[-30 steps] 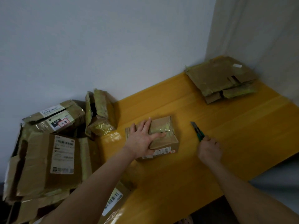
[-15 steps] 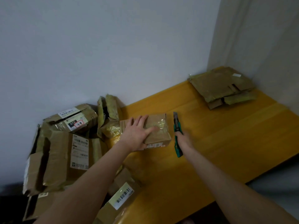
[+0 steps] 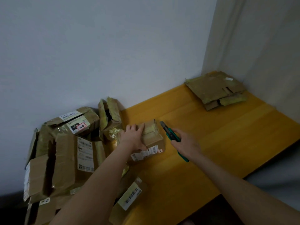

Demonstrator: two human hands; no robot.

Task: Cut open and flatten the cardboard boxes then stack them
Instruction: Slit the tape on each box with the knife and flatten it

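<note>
One taped box under left hand, cutter in right hand.

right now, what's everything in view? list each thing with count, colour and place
small brown cardboard box: one, brown with yellowish tape, mid-table
green-handled utility knife: one, green, just right of the box
stack of flattened cardboard: one, brown, table's far right corner
pile of unflattened cardboard boxes: several, brown with white labels, left, against the wall
yellow wooden table: one, yellow
left hand: pressing flat on the box
right hand: gripping the knife
</note>
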